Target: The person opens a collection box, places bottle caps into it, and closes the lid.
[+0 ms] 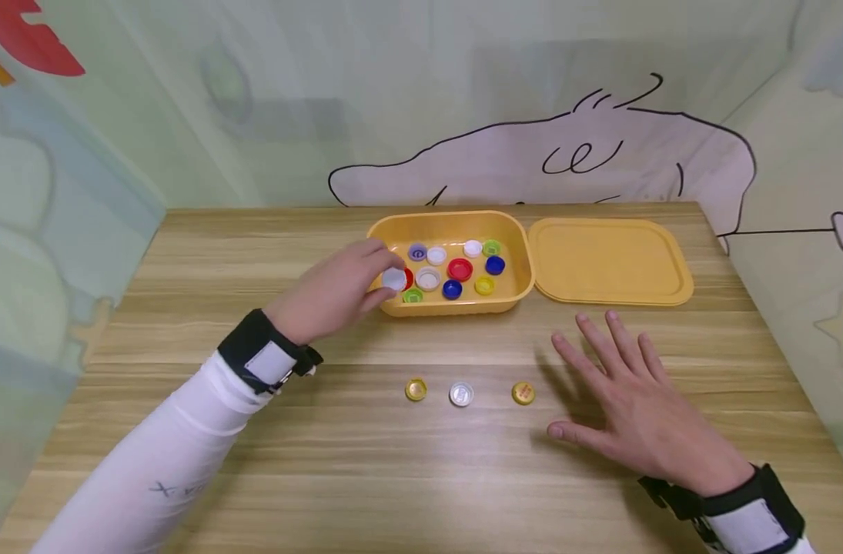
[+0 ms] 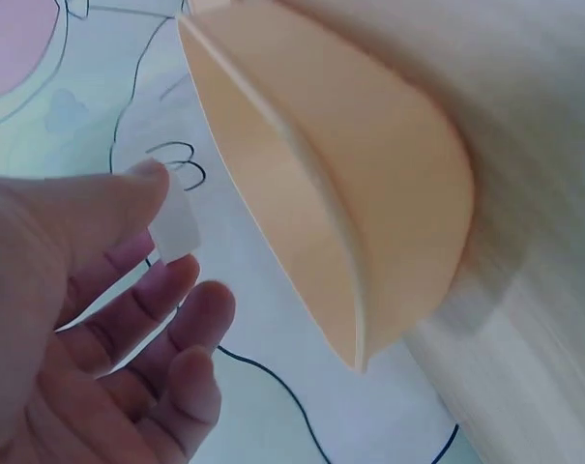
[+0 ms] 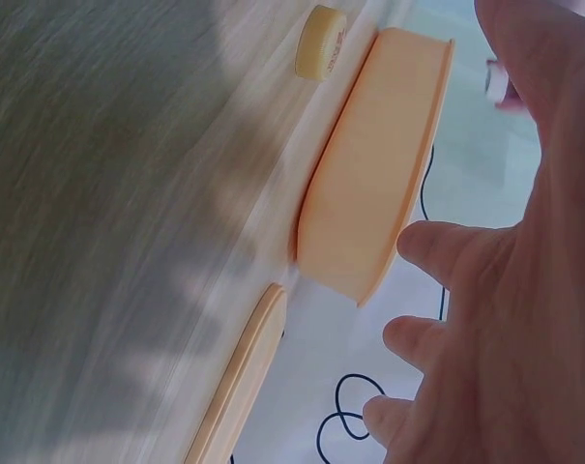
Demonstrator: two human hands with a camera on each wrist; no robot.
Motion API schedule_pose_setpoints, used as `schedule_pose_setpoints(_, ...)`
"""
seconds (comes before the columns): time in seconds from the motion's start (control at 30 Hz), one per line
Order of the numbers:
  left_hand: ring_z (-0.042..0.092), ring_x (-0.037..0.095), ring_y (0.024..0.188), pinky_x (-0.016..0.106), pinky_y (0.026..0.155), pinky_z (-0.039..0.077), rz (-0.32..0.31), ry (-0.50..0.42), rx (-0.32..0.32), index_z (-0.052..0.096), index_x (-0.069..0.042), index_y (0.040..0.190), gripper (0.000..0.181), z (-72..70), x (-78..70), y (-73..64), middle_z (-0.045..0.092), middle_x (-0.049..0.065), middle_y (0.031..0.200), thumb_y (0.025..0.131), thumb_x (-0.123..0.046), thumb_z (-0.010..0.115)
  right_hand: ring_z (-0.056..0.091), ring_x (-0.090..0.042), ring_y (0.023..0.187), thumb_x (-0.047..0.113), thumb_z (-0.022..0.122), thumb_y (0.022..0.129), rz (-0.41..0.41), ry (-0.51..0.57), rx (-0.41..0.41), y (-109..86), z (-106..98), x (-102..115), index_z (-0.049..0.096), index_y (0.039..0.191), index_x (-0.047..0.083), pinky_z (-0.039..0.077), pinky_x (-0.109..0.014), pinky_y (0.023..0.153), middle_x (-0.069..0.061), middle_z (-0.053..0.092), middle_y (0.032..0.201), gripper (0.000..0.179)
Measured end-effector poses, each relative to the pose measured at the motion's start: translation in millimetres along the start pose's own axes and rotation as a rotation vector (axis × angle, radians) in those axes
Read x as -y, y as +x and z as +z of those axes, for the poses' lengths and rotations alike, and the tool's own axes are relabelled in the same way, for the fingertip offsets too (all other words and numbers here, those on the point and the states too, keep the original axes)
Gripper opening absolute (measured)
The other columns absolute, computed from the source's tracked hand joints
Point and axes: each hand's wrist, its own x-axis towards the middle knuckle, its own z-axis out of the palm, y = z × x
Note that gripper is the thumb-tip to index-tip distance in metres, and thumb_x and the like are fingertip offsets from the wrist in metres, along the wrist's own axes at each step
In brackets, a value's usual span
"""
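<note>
Between thumb and finger, my left hand (image 1: 338,288) pinches a white bottle cap (image 1: 394,279) over the left end of a yellow plastic box (image 1: 456,308). In the left wrist view the cap (image 2: 178,224) is seen from its side, apart from the box wall (image 2: 398,184). Several red, blue, white, green and yellow caps lie inside the box, among them a red cap (image 1: 459,269). My right hand (image 1: 639,408) hovers over the table with its fingers spread, holding nothing. Nearest to it lies a gold cap (image 1: 523,393).
A silver cap (image 1: 461,395) and another gold cap (image 1: 416,389) lie in a row with the first one, in front of the box. The box's yellow lid (image 1: 610,261) lies flat at its right. Behind the wooden table (image 1: 289,477) hangs a printed curtain (image 1: 421,92).
</note>
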Motion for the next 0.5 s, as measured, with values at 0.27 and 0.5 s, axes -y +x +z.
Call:
schedule_pose_setpoints(0.27,0.047,0.014,0.093,0.032,0.088,0.047,-0.152,0.060,0.051,0.057,-0.010,0.120,0.037,10.5,18.5,44.3,0.053,0.004,0.109,0.089,-0.028,0.065,-0.010,-0.032,0.136,0.078,0.051,0.075,-0.017,0.014,-0.031,-2.8,1,-2,0.017,0.151,0.026,-0.001,-0.063,0.107,-0.008,0.001,0.156,0.098)
schedule_pose_setpoints(0.5,0.047,0.017,0.092,0.034,0.090,0.045,-0.195,0.131,0.083,0.058,-0.010,0.120,0.038,28.9,28.0,66.4,0.054,0.005,0.107,0.088,-0.027,0.067,-0.011,-0.031,0.136,0.077,0.050,0.075,0.000,0.008,-0.011,-4.6,1,-3,0.016,0.151,0.027,0.000,-0.064,0.107,-0.007,0.001,0.156,0.098)
